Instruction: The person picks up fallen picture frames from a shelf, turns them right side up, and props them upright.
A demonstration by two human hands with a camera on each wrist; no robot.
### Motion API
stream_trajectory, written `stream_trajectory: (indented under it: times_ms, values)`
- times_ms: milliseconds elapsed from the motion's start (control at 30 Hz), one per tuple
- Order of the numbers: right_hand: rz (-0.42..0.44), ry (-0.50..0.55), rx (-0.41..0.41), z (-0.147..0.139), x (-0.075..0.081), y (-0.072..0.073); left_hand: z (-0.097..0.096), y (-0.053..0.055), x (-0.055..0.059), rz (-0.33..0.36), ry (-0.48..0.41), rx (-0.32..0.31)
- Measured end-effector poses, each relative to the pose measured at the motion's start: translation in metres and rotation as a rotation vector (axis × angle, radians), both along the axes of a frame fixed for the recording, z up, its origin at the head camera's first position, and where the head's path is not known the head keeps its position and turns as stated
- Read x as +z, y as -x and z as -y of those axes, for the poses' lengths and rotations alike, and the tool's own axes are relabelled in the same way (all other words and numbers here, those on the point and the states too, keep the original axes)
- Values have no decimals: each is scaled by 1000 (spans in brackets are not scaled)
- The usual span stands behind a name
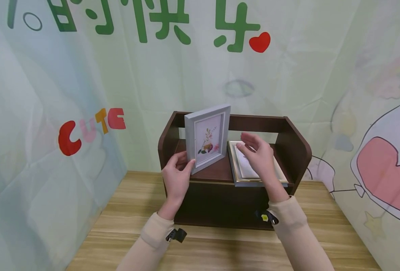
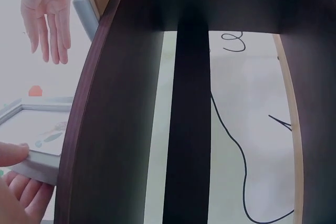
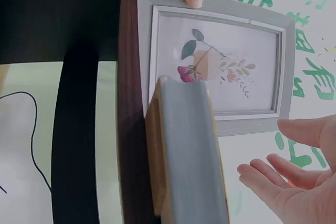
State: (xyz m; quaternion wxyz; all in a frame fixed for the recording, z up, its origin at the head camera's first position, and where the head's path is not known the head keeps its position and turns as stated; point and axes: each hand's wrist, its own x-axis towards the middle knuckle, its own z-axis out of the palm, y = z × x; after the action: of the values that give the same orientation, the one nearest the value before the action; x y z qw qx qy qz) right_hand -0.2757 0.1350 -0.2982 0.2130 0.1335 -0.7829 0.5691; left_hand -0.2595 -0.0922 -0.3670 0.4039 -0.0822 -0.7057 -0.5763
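Note:
A grey picture frame (image 1: pixel 208 137) with a pressed-flower print stands upright on the dark brown wooden shelf (image 1: pixel 289 145). My left hand (image 1: pixel 178 170) pinches its lower left corner, thumb on the front; the same grip shows on the grey picture frame (image 3: pixel 220 61) in the right wrist view and on its corner (image 2: pixel 32 153) in the left wrist view. My right hand (image 1: pixel 259 152) hovers open just right of it, fingers relaxed, above a gold-edged frame (image 1: pixel 245 177) lying flat on the shelf. That flat frame's edge (image 3: pixel 186 150) shows close up.
The shelf stands on a light wooden table (image 1: pixel 125 229), against a pale backdrop with green characters, a red heart (image 1: pixel 259 42) and "CUTE" lettering (image 1: pixel 91 128). A cartoon-printed cloth (image 1: pixel 382 173) hangs at the right.

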Motion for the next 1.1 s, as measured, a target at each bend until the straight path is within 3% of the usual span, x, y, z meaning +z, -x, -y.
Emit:
stream_trajectory:
  times_ms: [233, 467, 633, 867, 1100]
  values:
    - [2, -12, -12, -2, 5, 1, -6, -2, 1, -12, -38, 7]
    - [-30, -8, 13, -4, 10, 4, -19, -22, 19, -60, -49, 35]
    - [-41, -18, 6, -4, 15, 5, -24, -18, 13, -123, -58, 68]
    - [-67, -39, 7, -4, 20, 5, -28, 2, -11, -169, -60, 139]
    - [-107, -33, 35, -2, 29, 7, -31, 5, -15, -220, -32, 168]
